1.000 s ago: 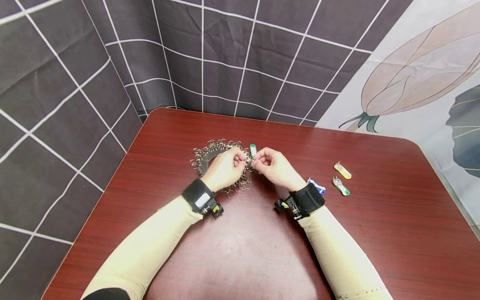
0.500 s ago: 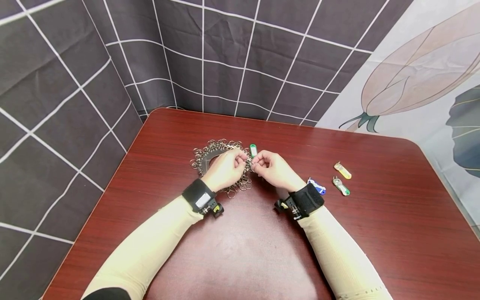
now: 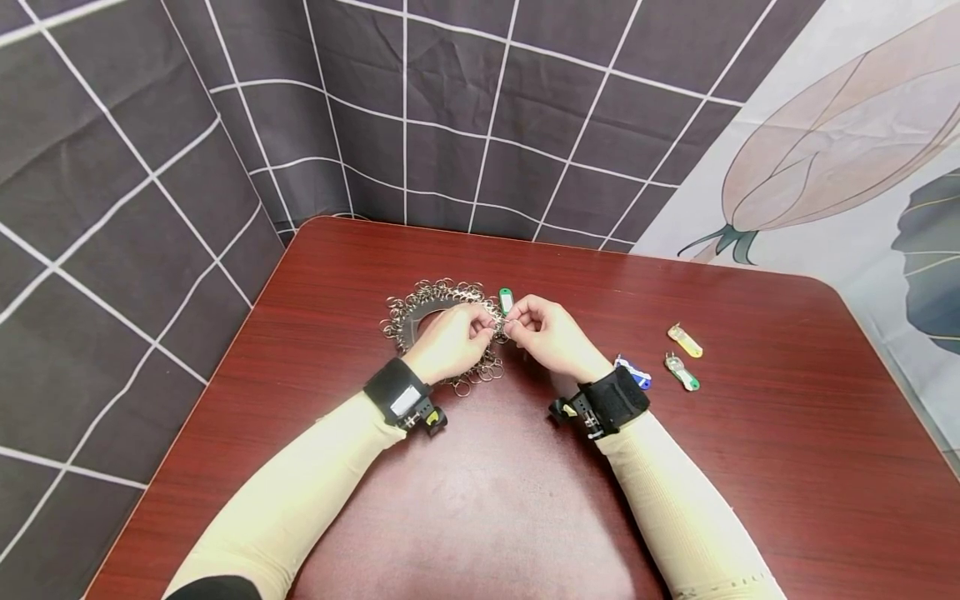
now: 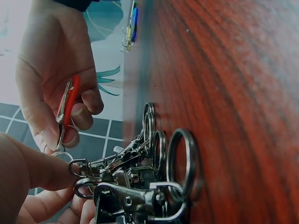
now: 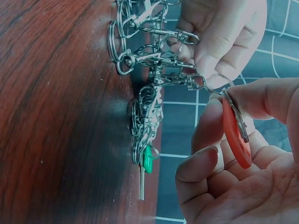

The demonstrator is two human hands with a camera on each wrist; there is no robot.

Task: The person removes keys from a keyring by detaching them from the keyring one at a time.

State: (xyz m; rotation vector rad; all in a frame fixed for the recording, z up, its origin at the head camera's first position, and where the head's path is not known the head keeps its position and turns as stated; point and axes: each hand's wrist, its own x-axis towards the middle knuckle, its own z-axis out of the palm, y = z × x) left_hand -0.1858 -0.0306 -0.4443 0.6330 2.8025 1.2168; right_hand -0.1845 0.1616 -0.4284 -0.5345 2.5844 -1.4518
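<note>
Both hands meet at the right edge of a round rack [image 3: 408, 321] hung with many metal swivel clasps [image 4: 128, 198] and split rings [image 5: 114, 44]. My left hand [image 3: 452, 337] pinches a split ring [image 5: 216, 88] that hangs from one clasp, as the right wrist view shows. Close beside it, my right hand [image 3: 551, 336] pinches a key [image 5: 238, 119] with a red key tag [image 5: 236, 140], up against that same ring. Whether the key's loop is threaded on the ring is too small to tell. A green key tag [image 3: 506, 301] lies at the rack's rim just beyond the fingers.
To the right on the red-brown table [image 3: 480, 492] lie a yellow key tag [image 3: 686, 341], a green key tag [image 3: 682, 372] and a blue key tag [image 3: 634, 372], each with a key. The blue one is near my right wrist. Grey checked cloth [image 3: 450, 108] hangs behind.
My right hand dips slightly lower half a second ago, then comes back up at the ring. My left fingers shift only a little. The rack and loose tags stay put.
</note>
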